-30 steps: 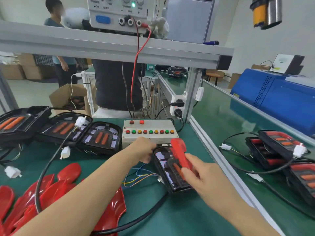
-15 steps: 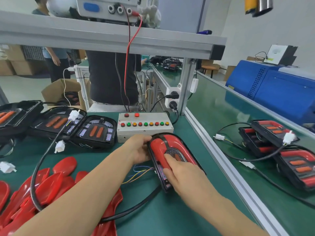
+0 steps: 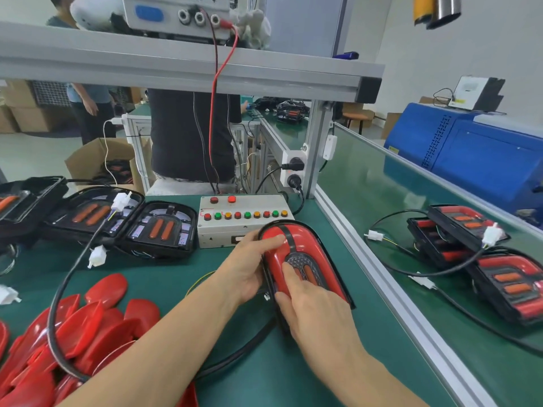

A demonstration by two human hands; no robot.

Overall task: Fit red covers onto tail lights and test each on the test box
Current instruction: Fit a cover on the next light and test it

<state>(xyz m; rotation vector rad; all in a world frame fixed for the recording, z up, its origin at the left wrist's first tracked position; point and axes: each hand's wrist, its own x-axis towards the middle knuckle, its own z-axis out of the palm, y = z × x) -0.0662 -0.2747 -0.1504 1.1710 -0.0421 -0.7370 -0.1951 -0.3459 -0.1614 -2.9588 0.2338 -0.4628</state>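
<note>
At the far left we keep the spare covers (image 3: 88, 327) heaped within reach, and the bare lights (image 3: 158, 227) wait behind them. Our left hand (image 3: 249, 265) grips the left edge of the light (image 3: 305, 265), thumb on its cover, likely to steady it. Our right hand (image 3: 311, 312) lies flat on the cover with straight fingers, pressing it home. The light sits on the green surface (image 3: 264, 377) just before the test box (image 3: 244, 218), handy for testing next

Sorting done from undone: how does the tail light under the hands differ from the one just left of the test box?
The held tail light wears a red cover and both hands press it; the left tail light lies uncovered and untouched, its orange strips exposed. Both have black housings.
</note>
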